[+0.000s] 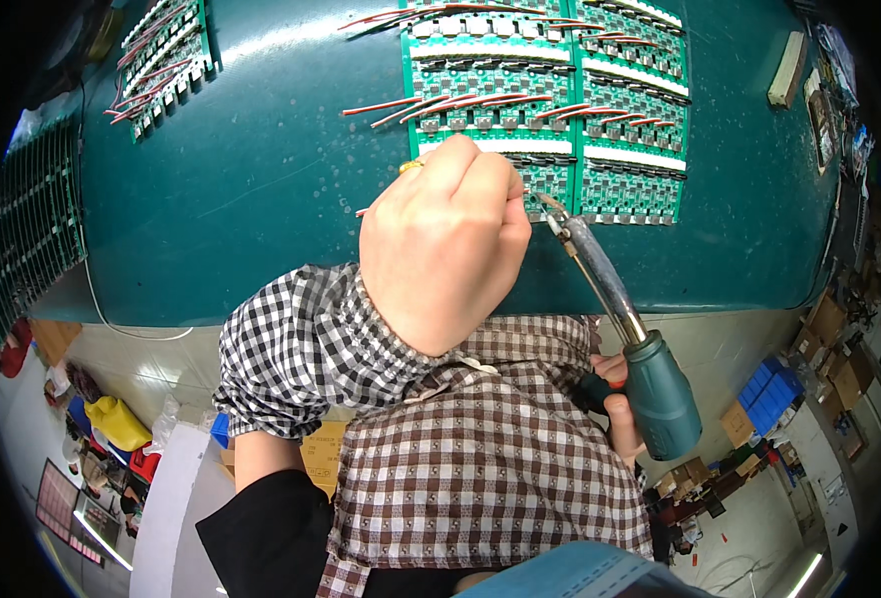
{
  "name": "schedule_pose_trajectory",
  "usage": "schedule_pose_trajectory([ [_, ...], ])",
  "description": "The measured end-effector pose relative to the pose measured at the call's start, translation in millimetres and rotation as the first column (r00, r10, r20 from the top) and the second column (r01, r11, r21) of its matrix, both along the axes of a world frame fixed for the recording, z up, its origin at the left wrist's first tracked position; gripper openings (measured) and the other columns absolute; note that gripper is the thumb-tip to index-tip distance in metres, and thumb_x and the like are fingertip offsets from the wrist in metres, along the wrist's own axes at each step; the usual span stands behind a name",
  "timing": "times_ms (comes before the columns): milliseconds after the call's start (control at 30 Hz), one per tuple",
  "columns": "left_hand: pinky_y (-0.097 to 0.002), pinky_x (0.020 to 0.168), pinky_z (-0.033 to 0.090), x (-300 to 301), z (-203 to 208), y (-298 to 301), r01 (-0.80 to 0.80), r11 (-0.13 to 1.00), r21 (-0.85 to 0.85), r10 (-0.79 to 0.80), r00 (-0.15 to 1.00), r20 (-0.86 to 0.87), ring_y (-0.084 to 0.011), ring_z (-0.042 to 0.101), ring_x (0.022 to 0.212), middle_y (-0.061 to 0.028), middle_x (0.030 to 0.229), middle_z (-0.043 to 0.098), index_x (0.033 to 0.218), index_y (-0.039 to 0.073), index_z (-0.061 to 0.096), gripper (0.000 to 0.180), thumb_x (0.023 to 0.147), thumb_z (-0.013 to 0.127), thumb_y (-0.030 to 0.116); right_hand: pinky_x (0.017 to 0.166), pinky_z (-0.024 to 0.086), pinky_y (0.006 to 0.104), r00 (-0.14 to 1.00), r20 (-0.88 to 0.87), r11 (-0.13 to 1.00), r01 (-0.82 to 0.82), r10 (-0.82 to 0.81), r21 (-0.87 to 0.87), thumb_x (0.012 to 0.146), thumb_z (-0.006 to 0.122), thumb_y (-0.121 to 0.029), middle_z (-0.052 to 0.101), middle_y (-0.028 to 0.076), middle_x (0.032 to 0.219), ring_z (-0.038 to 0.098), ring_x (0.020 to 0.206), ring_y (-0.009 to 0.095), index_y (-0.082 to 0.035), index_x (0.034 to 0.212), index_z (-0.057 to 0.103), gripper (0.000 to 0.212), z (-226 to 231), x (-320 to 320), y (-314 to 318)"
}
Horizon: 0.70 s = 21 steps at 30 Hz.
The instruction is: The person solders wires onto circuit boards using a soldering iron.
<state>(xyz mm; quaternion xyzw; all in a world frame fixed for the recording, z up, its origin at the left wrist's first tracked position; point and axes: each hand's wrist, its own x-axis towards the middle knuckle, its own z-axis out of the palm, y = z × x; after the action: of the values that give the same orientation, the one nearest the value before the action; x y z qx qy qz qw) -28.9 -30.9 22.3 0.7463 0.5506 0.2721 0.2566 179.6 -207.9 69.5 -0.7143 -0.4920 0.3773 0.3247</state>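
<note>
Bracing my left hand (445, 244), fist closed w/ fingers pinching smth hidden, prob. a wire, over the boards (545, 105) on the table (251, 169); right hand (615, 394) grips the iron (620, 324), tip at the board edge.

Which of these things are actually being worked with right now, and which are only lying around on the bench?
In use:
- soldering iron, held in the right hand
- green circuit boards with red wires, under the iron's tip
- left hand, fisted beside the tip

Lying about:
- second circuit board, far left
- board stack at the left edge
- pale block, top right
</note>
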Motion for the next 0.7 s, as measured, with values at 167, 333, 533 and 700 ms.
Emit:
schedule_pose_trajectory([
  [167,-0.0315,0.060,0.052,0.5,-1.8,-0.3,-0.018,1.000,-0.005,0.018,1.000,0.017,-0.0183,0.063,0.064,-0.0031,0.079,0.064,0.084,0.008,0.068,0.014,0.075,0.076,0.000,0.075,0.054,0.0333,1.000,0.020,1.000,-0.009,0.009,-0.005,0.084,0.085,-0.047,0.073,0.005,0.092,0.068,0.084,0.020,-0.005,0.102,0.078,0.046,1.8,-1.5,2.5],
  [333,-0.0309,0.059,0.051,0.1,-0.7,0.7,-0.017,1.000,0.000,0.017,1.000,0.018,-0.0176,0.062,0.062,-0.0025,0.077,0.063,0.083,0.008,0.068,0.014,0.075,0.076,0.000,0.074,0.054,0.0333,0.999,0.031,1.000,0.010,-0.009,-0.001,0.084,0.085,-0.046,0.072,0.004,0.092,0.068,0.083,0.021,-0.005,0.101,0.077,0.045,3.9,-5.4,5.0],
  [533,-0.0308,0.059,0.051,1.0,-0.9,1.0,-0.015,1.000,-0.004,0.015,1.000,0.015,-0.0174,0.062,0.063,-0.0022,0.077,0.063,0.083,0.008,0.068,0.014,0.075,0.076,0.000,0.072,0.054,0.0334,1.000,0.025,1.000,0.006,-0.006,0.015,0.083,0.086,-0.045,0.072,0.005,0.091,0.068,0.082,0.020,-0.005,0.100,0.077,0.044,1.2,-3.7,2.8],
  [700,-0.0308,0.059,0.051,1.2,-0.7,0.6,-0.018,1.000,-0.002,0.018,1.000,0.010,-0.0174,0.062,0.063,-0.0024,0.077,0.063,0.082,0.008,0.068,0.013,0.075,0.076,0.000,0.072,0.054,0.0333,0.998,0.016,0.998,0.052,-0.053,0.027,0.081,0.088,-0.045,0.072,0.005,0.091,0.068,0.082,0.020,-0.004,0.100,0.078,0.047,3.8,-9.2,6.0],
])
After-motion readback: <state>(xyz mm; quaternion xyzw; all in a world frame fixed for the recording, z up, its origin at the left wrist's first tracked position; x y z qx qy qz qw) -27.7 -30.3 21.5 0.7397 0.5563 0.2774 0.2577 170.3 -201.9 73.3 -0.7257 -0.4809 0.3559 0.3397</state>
